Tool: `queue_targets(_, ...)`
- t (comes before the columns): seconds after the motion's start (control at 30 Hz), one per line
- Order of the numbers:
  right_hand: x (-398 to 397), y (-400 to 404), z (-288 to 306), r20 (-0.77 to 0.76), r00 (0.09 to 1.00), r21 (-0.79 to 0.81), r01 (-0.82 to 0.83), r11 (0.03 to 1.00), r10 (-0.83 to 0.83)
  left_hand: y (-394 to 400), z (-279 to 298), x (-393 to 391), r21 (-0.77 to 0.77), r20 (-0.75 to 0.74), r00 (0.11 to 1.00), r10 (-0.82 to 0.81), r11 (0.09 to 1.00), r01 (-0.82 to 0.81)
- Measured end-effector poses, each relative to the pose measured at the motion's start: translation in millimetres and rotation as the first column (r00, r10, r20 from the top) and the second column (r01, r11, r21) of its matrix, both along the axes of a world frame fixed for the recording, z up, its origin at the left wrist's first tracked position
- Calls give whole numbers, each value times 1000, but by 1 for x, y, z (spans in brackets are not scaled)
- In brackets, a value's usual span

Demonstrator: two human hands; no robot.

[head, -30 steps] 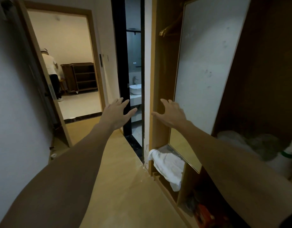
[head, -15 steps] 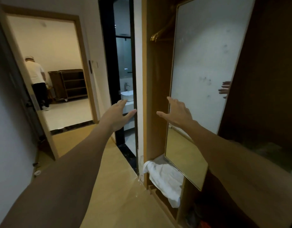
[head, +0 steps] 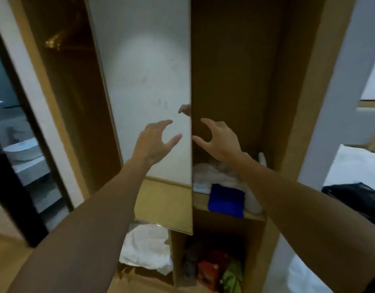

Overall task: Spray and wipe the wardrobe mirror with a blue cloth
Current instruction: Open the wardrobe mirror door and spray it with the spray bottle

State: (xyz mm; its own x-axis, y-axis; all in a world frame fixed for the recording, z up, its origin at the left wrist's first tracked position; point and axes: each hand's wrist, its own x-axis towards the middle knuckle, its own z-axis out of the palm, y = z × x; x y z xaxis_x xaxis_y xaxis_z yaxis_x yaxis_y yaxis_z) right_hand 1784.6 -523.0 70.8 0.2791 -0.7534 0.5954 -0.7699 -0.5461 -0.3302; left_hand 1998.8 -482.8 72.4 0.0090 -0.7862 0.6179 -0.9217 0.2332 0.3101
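Smudged flat mirror (head: 148,81); folded blue cloth (head: 226,201) (soft) on wooden shelf (head: 200,203).

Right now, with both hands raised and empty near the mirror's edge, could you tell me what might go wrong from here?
1. The left hand and right hand are bare and close to the mirror, which already shows smudges; touching the glass would likely add prints.
2. The blue cloth overhangs its shelf beside white towels; a hasty grab might drag them out.
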Motion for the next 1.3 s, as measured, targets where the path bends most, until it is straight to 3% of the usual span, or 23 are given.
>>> queue_targets(0.17, -76, -1, -8, 112, 963, 71, 238, 969, -244, -39, -24, -69, -49, -143, 952, -269, 963, 265)
queue_targets(0.27, -113, -1, -16, 183, 920, 113, 332, 937, -348, -58, -38, -107, 0, -197, 904, -380, 922, 387)
queue_targets(0.47, -144, -18, -19, 374, 854, 249, 283, 926, -361, -93, -61, -163, 63, -287, 845, -452, 871, 487)
queue_targets(0.6, -146, -31, -36, 420, 835, 295, 245, 924, -356, -110, -88, -188, 74, -397, 832, -388, 890, 451)
queue_targets(0.67, -143, -38, -50, 517, 785, 325, 189, 927, -341, -120, -113, -197, 141, -436, 849, -297, 910, 391)
queue_targets(0.77, -134, -51, -72, 652, 686, 391, 61, 918, -323, -133, -157, -205, 247, -560, 803, -205, 884, 398)
queue_targets(0.83, -129, -60, -92, 686, 642, 438, 11, 899, -342, -136, -189, -208, 325, -549, 816, -179, 854, 406)
queue_targets(1.0, -125, -72, -143, 688, 588, 534, -12, 846, -426, -133, -248, -220, 406, -681, 725, -105, 770, 493)
queue_targets(1.17, -125, -83, -170, 654, 551, 598, 43, 801, -518, -152, -279, -235, 489, -689, 721, -80, 682, 543)
queue_targets(1.3, -125, -104, -188, 598, 557, 634, 112, 765, -577, -169, -295, -245, 443, -760, 645, -79, 662, 604)
